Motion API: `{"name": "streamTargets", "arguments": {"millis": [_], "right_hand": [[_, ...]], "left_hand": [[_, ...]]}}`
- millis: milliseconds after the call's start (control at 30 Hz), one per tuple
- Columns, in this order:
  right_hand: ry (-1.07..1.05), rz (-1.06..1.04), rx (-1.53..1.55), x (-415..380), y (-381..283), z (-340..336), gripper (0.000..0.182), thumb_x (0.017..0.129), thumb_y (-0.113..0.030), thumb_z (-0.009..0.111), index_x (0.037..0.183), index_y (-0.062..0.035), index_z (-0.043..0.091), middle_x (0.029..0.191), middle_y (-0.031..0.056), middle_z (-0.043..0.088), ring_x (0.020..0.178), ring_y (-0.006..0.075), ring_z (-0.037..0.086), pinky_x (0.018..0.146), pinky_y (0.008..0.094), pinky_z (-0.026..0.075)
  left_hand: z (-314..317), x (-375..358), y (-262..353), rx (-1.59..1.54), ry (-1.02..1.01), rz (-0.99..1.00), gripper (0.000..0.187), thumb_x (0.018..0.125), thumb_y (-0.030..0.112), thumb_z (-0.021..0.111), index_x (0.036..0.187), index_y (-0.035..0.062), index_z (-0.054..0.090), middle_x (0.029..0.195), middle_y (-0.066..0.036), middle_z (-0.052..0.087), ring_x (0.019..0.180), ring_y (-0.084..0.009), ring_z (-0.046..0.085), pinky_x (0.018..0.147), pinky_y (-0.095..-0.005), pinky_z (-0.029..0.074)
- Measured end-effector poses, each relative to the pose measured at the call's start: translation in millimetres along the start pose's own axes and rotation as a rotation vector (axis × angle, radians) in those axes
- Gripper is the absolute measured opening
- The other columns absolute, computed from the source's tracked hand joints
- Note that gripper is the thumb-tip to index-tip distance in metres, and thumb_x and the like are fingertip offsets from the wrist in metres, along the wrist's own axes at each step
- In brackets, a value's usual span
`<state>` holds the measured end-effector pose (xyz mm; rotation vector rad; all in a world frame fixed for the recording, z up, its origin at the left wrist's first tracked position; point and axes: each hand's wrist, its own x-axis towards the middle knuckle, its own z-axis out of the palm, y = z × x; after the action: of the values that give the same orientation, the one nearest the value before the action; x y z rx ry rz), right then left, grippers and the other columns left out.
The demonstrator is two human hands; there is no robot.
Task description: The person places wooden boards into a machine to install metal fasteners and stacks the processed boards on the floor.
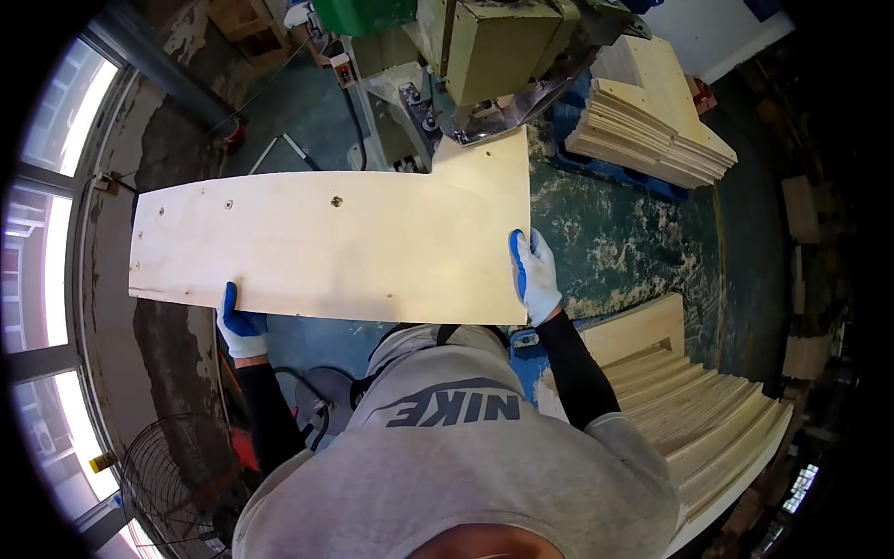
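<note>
A pale L-shaped plywood panel (307,252) lies level in front of me, with several small metal fittings or holes along it. In a blue-and-white work glove, my left hand (244,328) grips its near edge toward the left end, thumb on top. My right hand (536,279), gloved alike, is closed on the right edge, thumb on the upper face. The panel's projecting far right corner reaches under the head of a green machine (498,51). The fingers of both hands are partly hidden beneath the panel.
A stack of cut plywood panels (643,130) sits on a blue pallet (615,177) at the far right. Another plywood stack (708,419) stands close by my right side. A wire-cage fan (177,480) is at the lower left, near the windows (42,270). Dust marks the green floor (624,242).
</note>
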<state>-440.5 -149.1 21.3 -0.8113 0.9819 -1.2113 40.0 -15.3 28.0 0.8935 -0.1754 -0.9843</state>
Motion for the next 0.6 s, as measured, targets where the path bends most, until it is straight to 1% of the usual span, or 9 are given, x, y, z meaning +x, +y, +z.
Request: {"name": "streamTargets", "arguments": {"millis": [67, 100, 200, 233, 333, 367, 467, 500, 600], "right_hand": [[-0.019, -0.022, 0.01, 13, 7, 14, 0.03, 0.103, -0.018, 0.054, 0.126, 0.0019, 0.053, 0.111, 0.0026, 0.062, 0.093, 0.0057, 0.055, 0.082, 0.0228, 0.046], [-0.051, -0.022, -0.01, 19, 6, 18, 0.028, 0.103, -0.019, 0.054, 0.123, 0.0009, 0.054, 0.109, 0.0021, 0.062, 0.094, 0.0053, 0.055, 0.082, 0.0212, 0.046], [-0.082, -0.012, -0.059, 34, 8, 28, 0.025, 0.103, -0.02, 0.055, 0.119, -0.0009, 0.055, 0.104, 0.0002, 0.061, 0.09, 0.0042, 0.054, 0.077, 0.0202, 0.045], [-0.06, -0.007, -0.09, 31, 4, 34, 0.022, 0.103, -0.02, 0.054, 0.115, -0.002, 0.054, 0.099, -0.0012, 0.059, 0.085, 0.004, 0.052, 0.073, 0.0206, 0.044], [0.026, 0.071, 0.051, 22, 12, 44, 0.021, 0.103, -0.021, 0.054, 0.114, -0.0025, 0.054, 0.095, -0.0027, 0.058, 0.08, 0.0033, 0.048, 0.07, 0.0211, 0.042], [-0.03, 0.076, 0.002, 22, 11, 40, 0.021, 0.104, -0.021, 0.053, 0.115, -0.0032, 0.054, 0.096, -0.0028, 0.057, 0.08, 0.0035, 0.048, 0.07, 0.0209, 0.042], [0.006, 0.086, -0.03, 19, 12, 49, 0.02, 0.104, -0.021, 0.053, 0.115, -0.0043, 0.054, 0.095, -0.0032, 0.057, 0.079, 0.0033, 0.048, 0.07, 0.0211, 0.042], [0.019, 0.089, -0.037, 19, 13, 51, 0.02, 0.104, -0.021, 0.053, 0.114, -0.0046, 0.054, 0.094, -0.0033, 0.056, 0.079, 0.0033, 0.048, 0.069, 0.0211, 0.042], [0.063, 0.081, -0.075, 15, 23, 48, 0.018, 0.104, -0.021, 0.052, 0.113, -0.0056, 0.055, 0.092, -0.0039, 0.055, 0.077, 0.0031, 0.047, 0.067, 0.0209, 0.041]], "left_hand": [[0, 4, 4, -0.03, 0.006, -0.027, 0.044, 0.095, 0.016, 0.062, 0.134, -0.0001, 0.052, 0.126, -0.014, 0.062, 0.116, -0.0283, 0.06, 0.1, -0.0434, 0.05], [0, 6, 4, -0.025, 0.023, -0.022, 0.044, 0.095, 0.017, 0.062, 0.134, -0.0002, 0.051, 0.126, -0.014, 0.062, 0.116, -0.0284, 0.06, 0.1, -0.0437, 0.049], [-10, 19, 6, -0.006, 0.096, -0.024, 0.045, 0.097, 0.019, 0.06, 0.135, -0.0011, 0.05, 0.127, -0.015, 0.061, 0.118, -0.0289, 0.059, 0.102, -0.0441, 0.048], [-14, 22, 6, 0.001, 0.126, -0.029, 0.045, 0.097, 0.02, 0.06, 0.135, -0.0015, 0.05, 0.127, -0.015, 0.061, 0.118, -0.029, 0.059, 0.102, -0.0442, 0.048], [-19, 23, 13, 0.039, 0.043, -0.05, 0.044, 0.1, 0.023, 0.056, 0.135, -0.0019, 0.05, 0.134, -0.017, 0.057, 0.122, -0.0291, 0.057, 0.104, -0.0448, 0.048], [-19, 24, 13, 0.045, 0.047, -0.055, 0.043, 0.1, 0.023, 0.056, 0.134, -0.0025, 0.051, 0.133, -0.016, 0.058, 0.12, -0.028, 0.058, 0.104, -0.0442, 0.048], [-40, 46, 5, 0.121, 0.149, -0.022, 0.043, 0.1, 0.023, 0.057, 0.134, -0.0024, 0.05, 0.132, -0.016, 0.058, 0.119, -0.0277, 0.058, 0.104, -0.0438, 0.048], [-34, 47, 4, 0.155, 0.173, 0.004, 0.043, 0.099, 0.023, 0.058, 0.134, -0.0029, 0.051, 0.132, -0.016, 0.058, 0.119, -0.0277, 0.058, 0.103, -0.043, 0.048], [-16, 41, 9, -0.005, 0.067, -0.108, 0.044, 0.097, 0.02, 0.061, 0.136, 0.0002, 0.05, 0.131, -0.015, 0.059, 0.12, -0.0282, 0.058, 0.102, -0.0432, 0.049]]}}
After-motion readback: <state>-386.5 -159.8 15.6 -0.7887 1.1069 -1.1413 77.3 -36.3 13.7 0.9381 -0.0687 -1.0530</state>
